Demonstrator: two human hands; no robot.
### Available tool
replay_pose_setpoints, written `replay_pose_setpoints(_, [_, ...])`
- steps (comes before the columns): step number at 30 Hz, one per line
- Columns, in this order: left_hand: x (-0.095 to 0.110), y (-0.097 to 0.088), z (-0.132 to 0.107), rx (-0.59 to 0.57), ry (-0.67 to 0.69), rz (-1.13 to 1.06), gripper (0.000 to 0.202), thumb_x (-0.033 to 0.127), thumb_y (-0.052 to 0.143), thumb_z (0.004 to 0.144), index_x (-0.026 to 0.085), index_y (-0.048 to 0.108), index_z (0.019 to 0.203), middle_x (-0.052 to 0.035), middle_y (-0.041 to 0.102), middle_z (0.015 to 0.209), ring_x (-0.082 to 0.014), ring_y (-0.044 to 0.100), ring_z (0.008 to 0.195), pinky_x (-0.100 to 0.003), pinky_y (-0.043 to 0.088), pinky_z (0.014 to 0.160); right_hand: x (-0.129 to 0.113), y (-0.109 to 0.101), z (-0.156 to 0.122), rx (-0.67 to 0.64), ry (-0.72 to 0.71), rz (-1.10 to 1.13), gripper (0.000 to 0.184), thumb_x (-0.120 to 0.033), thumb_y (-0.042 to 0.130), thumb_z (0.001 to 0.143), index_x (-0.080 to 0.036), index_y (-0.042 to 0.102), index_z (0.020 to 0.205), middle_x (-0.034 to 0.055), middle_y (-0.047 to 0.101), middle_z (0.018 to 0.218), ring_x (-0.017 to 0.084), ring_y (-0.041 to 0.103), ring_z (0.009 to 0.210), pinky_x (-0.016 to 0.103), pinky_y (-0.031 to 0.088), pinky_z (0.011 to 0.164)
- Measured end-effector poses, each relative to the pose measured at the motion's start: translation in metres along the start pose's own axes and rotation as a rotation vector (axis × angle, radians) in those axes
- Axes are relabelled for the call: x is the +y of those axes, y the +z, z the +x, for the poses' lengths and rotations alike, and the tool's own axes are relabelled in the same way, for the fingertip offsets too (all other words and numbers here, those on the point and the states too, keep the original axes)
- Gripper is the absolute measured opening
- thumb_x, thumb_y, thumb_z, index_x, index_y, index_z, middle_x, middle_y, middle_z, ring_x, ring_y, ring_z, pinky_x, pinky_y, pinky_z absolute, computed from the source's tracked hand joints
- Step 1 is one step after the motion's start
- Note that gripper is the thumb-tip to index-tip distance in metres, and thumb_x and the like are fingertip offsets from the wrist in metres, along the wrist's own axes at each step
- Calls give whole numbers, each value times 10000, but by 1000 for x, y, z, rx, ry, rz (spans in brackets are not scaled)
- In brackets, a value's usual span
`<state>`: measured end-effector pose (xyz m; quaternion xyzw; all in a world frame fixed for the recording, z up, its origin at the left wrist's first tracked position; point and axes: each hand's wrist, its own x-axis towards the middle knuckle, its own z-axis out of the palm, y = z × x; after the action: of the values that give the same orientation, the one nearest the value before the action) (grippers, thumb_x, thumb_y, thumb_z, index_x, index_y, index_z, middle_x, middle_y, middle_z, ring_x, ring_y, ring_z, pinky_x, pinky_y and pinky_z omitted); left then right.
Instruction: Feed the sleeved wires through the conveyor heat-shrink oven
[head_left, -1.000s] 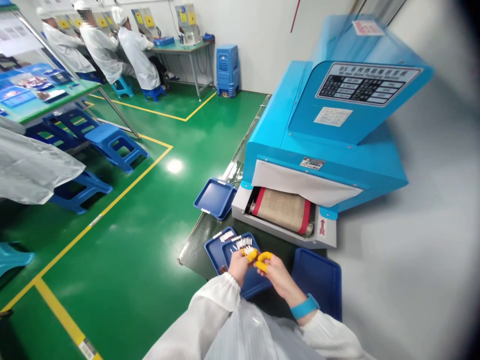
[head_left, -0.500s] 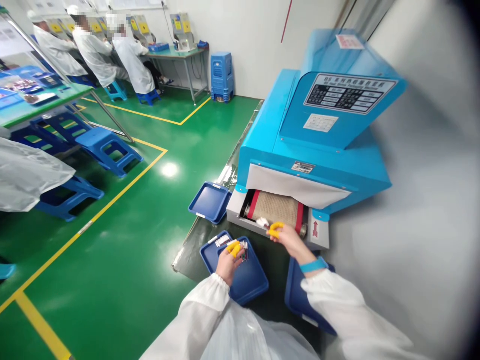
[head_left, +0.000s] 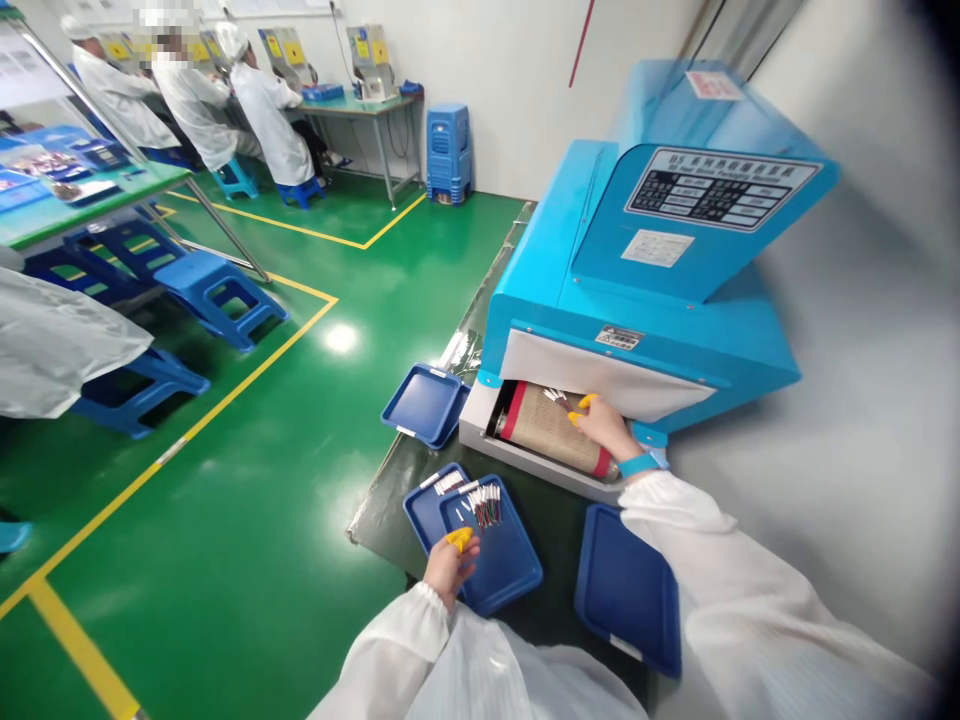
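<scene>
Nameplate (head_left: pixel 722 188) on blue machine (head_left: pixel 551 275), “系列” (rest blurred)

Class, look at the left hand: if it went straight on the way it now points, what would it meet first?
Probably the white-tipped wires on the upper overlapping tray, ahead of the left hand; its height is unclear, so it might pass over them.

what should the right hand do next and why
Perhaps leave the white-tipped wires on the belt and draw the right hand back: their white ends are over the belt, their dark ends reach the hand, and the white flap hangs close by.
</scene>
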<state>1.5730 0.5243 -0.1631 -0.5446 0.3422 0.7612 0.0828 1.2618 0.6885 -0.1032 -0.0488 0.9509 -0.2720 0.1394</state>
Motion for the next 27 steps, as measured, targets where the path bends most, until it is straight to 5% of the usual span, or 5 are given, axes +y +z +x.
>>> replay_pose_setpoints(4, [0, -3, 4, 13, -11, 2, 268, 126, 516, 705, 149, 558, 969, -90, 673, 958, -125, 624, 738, -222, 419, 596, 14, 23, -40, 57, -38, -41, 212, -214, 598, 676, -143, 560, 872, 99, 643, 880, 198, 603, 836, 277, 438, 724])
replay_pose_setpoints(10, [-6, -8, 12, 40, -43, 17, 276, 107, 492, 702, 139, 551, 970, -100, 672, 942, -120, 616, 708, -224, 416, 586, 16, 133, -124, -495, -14, 154, 90, -127, 542, 690, -155, 594, 758, 22, 640, 636, 141, 600, 587, 229, 432, 574])
replay_pose_setpoints(15, [-14, -11, 14, 60, -68, 34, 271, 90, 456, 710, 145, 541, 961, -92, 670, 939, -116, 615, 702, -224, 410, 586, 2, 198, -145, -393, 106, -106, 159, -199, 547, 730, -130, 602, 862, 112, 664, 914, 200, 619, 870, 249, 432, 707])
replay_pose_setpoints(21, [-21, -15, 14, 69, -99, 57, 266, 85, 461, 707, 125, 552, 954, -101, 667, 914, -119, 605, 663, -232, 394, 569, -2, 224, -146, -405, 202, -148, 219, -202, 545, 738, -125, 581, 940, 131, 663, 935, 210, 624, 877, 245, 421, 684])
replay_pose_setpoints(27, [-22, -18, 16, 61, -104, 62, 255, 100, 480, 698, 134, 552, 940, -92, 675, 898, -127, 613, 678, -241, 399, 591, 1, 212, -145, -342, 197, -105, 151, -158, 535, 700, -187, 618, 823, 71, 680, 841, 178, 627, 800, 218, 397, 626])
